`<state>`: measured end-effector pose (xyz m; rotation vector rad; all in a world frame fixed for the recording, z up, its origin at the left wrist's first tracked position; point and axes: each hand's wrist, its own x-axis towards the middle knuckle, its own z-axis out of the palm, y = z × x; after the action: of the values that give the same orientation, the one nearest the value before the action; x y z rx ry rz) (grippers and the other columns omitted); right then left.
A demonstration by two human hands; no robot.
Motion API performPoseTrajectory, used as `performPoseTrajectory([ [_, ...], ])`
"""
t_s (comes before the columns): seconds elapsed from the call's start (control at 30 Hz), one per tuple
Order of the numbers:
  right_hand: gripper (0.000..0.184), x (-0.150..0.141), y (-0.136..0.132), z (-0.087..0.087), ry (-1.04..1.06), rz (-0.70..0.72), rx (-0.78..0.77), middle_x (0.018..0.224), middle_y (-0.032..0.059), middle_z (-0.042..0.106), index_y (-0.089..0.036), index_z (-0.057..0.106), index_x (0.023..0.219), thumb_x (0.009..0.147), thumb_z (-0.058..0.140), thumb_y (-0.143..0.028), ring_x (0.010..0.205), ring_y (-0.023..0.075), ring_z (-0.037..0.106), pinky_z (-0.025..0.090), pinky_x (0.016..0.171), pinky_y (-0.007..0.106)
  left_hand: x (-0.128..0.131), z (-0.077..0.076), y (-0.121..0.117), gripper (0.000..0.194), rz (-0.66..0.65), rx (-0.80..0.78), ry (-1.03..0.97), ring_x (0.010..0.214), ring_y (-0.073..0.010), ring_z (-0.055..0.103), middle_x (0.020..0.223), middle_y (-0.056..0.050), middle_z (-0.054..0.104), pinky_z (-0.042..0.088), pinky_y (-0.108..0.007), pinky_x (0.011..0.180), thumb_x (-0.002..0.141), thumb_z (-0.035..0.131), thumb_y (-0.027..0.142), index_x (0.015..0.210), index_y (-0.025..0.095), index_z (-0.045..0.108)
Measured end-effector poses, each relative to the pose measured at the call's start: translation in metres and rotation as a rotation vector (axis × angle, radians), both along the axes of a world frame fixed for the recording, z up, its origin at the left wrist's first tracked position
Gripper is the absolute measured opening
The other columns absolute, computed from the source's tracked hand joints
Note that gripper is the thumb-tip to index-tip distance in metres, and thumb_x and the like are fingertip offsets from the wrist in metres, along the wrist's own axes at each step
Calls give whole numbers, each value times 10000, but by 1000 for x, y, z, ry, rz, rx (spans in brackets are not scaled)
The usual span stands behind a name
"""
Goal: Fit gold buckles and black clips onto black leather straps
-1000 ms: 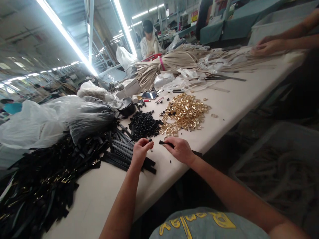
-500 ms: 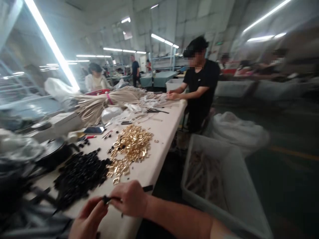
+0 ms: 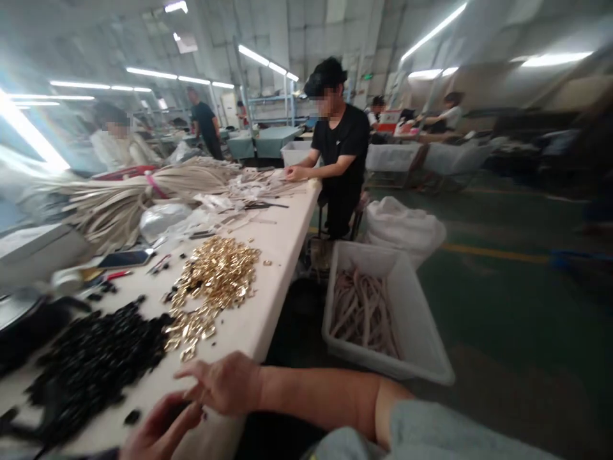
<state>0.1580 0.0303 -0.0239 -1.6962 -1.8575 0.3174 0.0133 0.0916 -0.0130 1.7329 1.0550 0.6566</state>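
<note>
My left hand is low at the table's front edge, thumb and fingers curled toward each other. Something dark shows between them, too blurred to name. Touching or nearly touching its fingertips is my right hand, palm down, index finger stretched out and the other fingers apart; no strap shows in it. A heap of small black pieces lies left of my hands. Beyond them is a pile of gold metal buckles. One loose black piece sits beside my left hand.
The pale table bears a bundle of beige straps, plastic bags, a phone and a black pan. A co-worker in black stands at its far end. On the floor are a white bin of straps and a white sack.
The view has swung right, so the table's things sit further left. The black strap seen in my hands earlier no longer shows clearly. My right hand's fingers have spread from a closed grip.
</note>
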Motion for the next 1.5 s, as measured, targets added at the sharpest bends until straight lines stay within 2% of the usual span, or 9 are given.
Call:
performPoseTrajectory([
  [0.1, 412, 2, -8, 6, 115, -18, -35, 946, 34, 737, -199, 510, 1335, 971, 519, -392, 882, 193, 702, 449, 666, 238, -9, 8, -3, 291, -51, -123, -66, 477, -140, 525, 490, 39, 552, 439, -257, 507, 567, 770, 477, 613, 233, 619],
  [0.2, 234, 7, -6, 3, 161, 52, -31, 875, 20, 720, -212, 672, 1040, 954, 562, -401, 807, 164, 670, 410, 671, 233, -11, 6, 3, 354, -69, -214, -144, 518, -122, 532, 552, 21, 578, 441, -236, 543, 635, 773, 487, 706, 183, 606],
  [0.3, 247, 12, -4, 0, 152, 97, -29, 743, 15, 667, -184, 654, 823, 943, 580, -388, 678, 141, 594, 345, 608, 238, -14, 3, 10, 347, -95, -251, -175, 545, -123, 557, 585, 5, 606, 454, -237, 575, 692, 745, 477, 754, 164, 607],
  [0.47, 244, 23, -7, 7, 184, 139, -115, 643, -8, 589, -176, 606, 737, 935, 565, -312, 582, 115, 494, 287, 563, 237, -23, 4, 15, 321, -67, -216, -196, 546, -116, 552, 579, 8, 601, 436, -230, 575, 736, 720, 461, 766, 166, 599],
  [0.63, 153, 25, -4, 14, 253, 151, -153, 698, -1, 626, -185, 641, 803, 910, 554, -251, 637, 125, 534, 328, 597, 235, -23, 2, 17, 355, -53, -209, -175, 558, -123, 560, 589, 7, 599, 451, -243, 591, 721, 727, 494, 770, 166, 599],
  [0.77, 168, 27, -1, 9, 388, 102, -134, 662, -7, 631, -186, 637, 798, 905, 541, -274, 607, 121, 551, 371, 599, 233, -18, 1, 20, 339, -48, -217, -162, 600, -128, 580, 650, -10, 630, 473, -251, 625, 730, 723, 476, 791, 161, 614],
  [1.0, 322, 41, 4, -8, 1002, -91, -70, 618, -17, 582, -168, 584, 856, 867, 541, -486, 416, 80, 461, 348, 408, 203, 7, 4, 62, 239, -99, 36, 18, 621, -138, 564, 674, -16, 624, 449, -240, 575, 725, 714, 386, 820, 169, 688],
  [1.2, 335, 42, 4, -8, 1020, -40, -67, 621, -18, 583, -160, 591, 866, 854, 569, -494, 427, 71, 475, 364, 407, 186, 38, 3, 97, 134, -233, 327, 327, 647, -143, 560, 772, -13, 633, 436, -253, 623, 654, 748, 201, 785, 203, 718],
  [1.5, 315, 43, 4, -8, 1068, -18, -66, 618, -20, 584, -160, 596, 872, 848, 579, -474, 427, 73, 480, 370, 411, 190, 43, 6, 100, 133, -245, 205, 322, 564, -130, 468, 593, 30, 561, 326, -244, 533, 586, 755, 204, 637, 188, 633],
])
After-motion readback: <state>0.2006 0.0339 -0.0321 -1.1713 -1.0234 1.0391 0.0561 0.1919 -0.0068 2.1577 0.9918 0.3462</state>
